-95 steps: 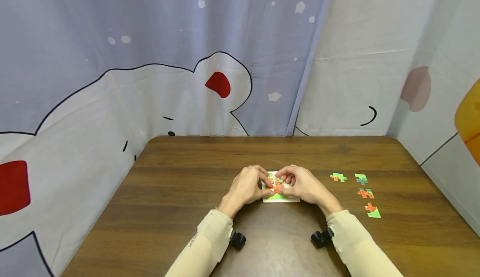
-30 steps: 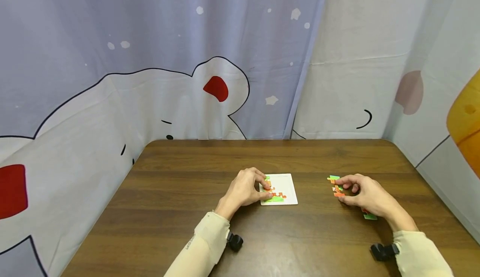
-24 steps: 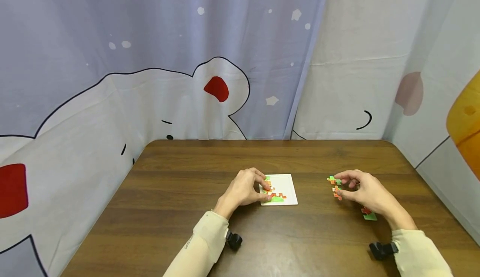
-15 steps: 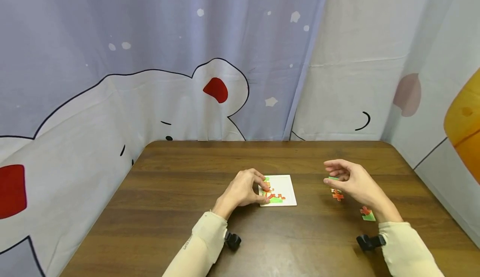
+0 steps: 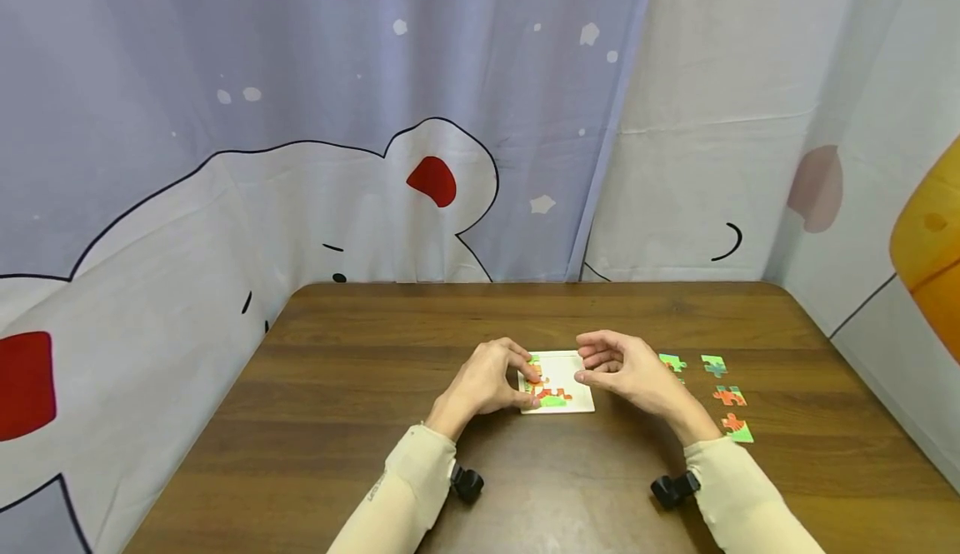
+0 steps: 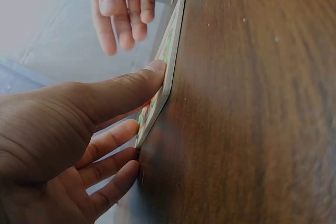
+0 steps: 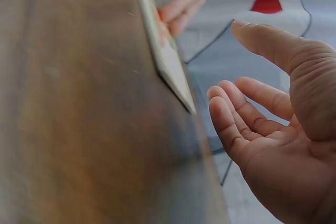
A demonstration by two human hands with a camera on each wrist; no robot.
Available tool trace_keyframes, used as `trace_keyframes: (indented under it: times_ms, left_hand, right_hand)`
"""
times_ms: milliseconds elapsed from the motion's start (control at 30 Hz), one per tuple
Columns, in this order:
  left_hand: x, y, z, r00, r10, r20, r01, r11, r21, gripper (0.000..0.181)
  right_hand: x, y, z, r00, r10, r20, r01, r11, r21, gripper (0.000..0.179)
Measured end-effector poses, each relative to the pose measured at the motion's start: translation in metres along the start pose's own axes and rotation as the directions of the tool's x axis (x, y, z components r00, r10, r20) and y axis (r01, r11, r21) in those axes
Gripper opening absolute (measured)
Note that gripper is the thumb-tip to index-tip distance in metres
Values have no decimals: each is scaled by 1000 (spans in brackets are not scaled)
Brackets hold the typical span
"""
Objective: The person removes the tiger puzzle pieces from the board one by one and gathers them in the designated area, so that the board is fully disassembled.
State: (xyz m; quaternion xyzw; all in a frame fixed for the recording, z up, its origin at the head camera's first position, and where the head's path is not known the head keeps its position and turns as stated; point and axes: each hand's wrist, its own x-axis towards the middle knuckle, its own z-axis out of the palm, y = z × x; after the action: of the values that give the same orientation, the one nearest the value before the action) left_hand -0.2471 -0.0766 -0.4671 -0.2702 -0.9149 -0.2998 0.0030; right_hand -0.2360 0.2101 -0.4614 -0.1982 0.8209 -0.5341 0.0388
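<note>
The right hand, fingers parted, is brought empty to the lower-centre board, touched by the relaxed left hand; pieces at lower right are left unplaced.

Round-cornered brown wood-grain table, soft sheen on top, cartoon-print curtains behind — lavender and white

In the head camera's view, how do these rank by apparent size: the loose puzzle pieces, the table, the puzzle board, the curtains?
1. Curtains
2. Table
3. Puzzle board
4. Loose puzzle pieces; these look too alike to rank, and the lower ones lie nearer the camera.
</note>
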Motion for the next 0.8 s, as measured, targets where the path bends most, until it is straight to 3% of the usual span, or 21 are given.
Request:
trace_keyframes:
  times_ms: [400,800]
  left_hand:
    - [0,0,1,1000,1,-4,-1,1000,-2,31]
    - [-1,0,0,1000,6,-7,-6,1000,-5,31]
  right_hand:
    - [1,15,15,994,-36,107,34,999,27,61]
    - [0,18,22,987,-98,130,113,987,-114,51]
